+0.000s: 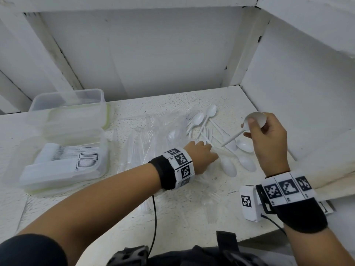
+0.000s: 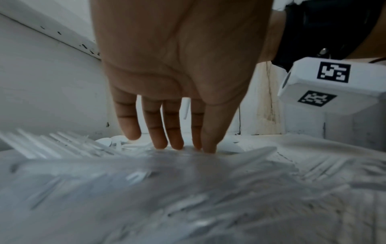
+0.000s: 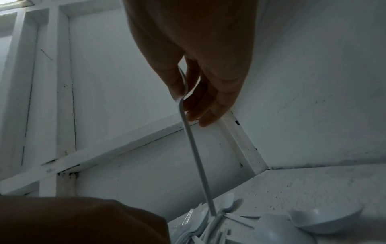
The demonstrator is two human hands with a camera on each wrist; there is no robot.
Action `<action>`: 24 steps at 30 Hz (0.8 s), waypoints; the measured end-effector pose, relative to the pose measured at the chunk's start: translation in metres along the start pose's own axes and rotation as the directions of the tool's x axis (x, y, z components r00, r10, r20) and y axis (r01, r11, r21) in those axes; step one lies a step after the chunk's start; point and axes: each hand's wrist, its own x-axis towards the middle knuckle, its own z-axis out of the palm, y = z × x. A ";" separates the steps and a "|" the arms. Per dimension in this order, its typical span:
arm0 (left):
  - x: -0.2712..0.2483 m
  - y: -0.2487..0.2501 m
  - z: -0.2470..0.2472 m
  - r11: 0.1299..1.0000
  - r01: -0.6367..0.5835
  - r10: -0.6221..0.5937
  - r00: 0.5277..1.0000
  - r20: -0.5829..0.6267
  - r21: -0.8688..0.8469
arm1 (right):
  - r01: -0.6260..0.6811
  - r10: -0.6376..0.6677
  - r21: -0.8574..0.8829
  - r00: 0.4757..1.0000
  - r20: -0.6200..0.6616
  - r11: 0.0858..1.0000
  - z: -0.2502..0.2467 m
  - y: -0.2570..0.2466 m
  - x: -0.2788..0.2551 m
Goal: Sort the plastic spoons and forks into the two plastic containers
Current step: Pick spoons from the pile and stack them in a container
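Observation:
My right hand (image 1: pixel 251 127) is raised above the table and pinches a white plastic spoon (image 1: pixel 255 120) by its bowl. In the right wrist view the spoon (image 3: pixel 194 148) hangs with its handle slanting down from my right hand (image 3: pixel 188 99). My left hand (image 1: pixel 203 152) reaches down into the loose pile, and its straight fingers (image 2: pixel 177 142) touch clear plastic cutlery without gripping any. White spoons (image 1: pixel 228 167) and white forks (image 1: pixel 207 134) lie scattered at centre right. Clear forks (image 1: pixel 138 146) lie left of them. Two clear containers stand at the left: the near container (image 1: pixel 63 175) holds stacked white spoons, the far container (image 1: pixel 67 112) looks see-through.
White walls close in the table (image 1: pixel 192 217) at the back and right. A beige cloth (image 1: pixel 326 169) lies along the right edge. The right wrist's white camera box (image 1: pixel 247 202) hangs low over the table, and a black cable (image 1: pixel 154 217) runs from the left wrist.

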 end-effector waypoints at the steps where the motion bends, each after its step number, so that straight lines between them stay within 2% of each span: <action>1: 0.000 0.000 0.000 1.000 -0.005 0.005 1.000 -0.002 -0.006 | 0.006 -0.006 0.000 1.000 0.015 1.000 0.001 0.000 0.000; 6: 0.003 0.004 0.002 0.996 0.090 -0.090 0.996 0.023 -0.006 | -0.020 0.018 0.038 0.998 0.056 0.999 0.002 0.001 0.001; 9: 0.006 0.010 0.007 0.994 0.092 -0.095 0.995 0.039 0.059 | -0.001 0.006 -0.042 0.993 0.119 0.999 0.002 0.006 0.000; 12: 0.005 0.013 0.008 0.995 0.100 -0.101 0.994 0.029 0.016 | -0.001 0.019 -0.102 0.985 0.174 0.995 0.003 0.010 -0.004; 17: 0.001 0.007 0.000 0.948 0.166 -0.174 0.985 -0.007 -0.273 | -0.013 0.031 -0.100 0.983 0.182 0.995 0.000 0.014 -0.007; 21: -0.004 0.002 -0.003 0.790 0.187 -0.211 0.977 0.028 -0.584 | -0.038 0.055 -0.108 0.986 0.160 0.993 -0.002 0.019 -0.006; 24: -0.012 -0.003 -0.009 0.684 0.138 -0.196 0.981 0.002 -0.716 | -0.078 0.085 -0.050 0.984 0.157 0.996 -0.002 0.020 -0.006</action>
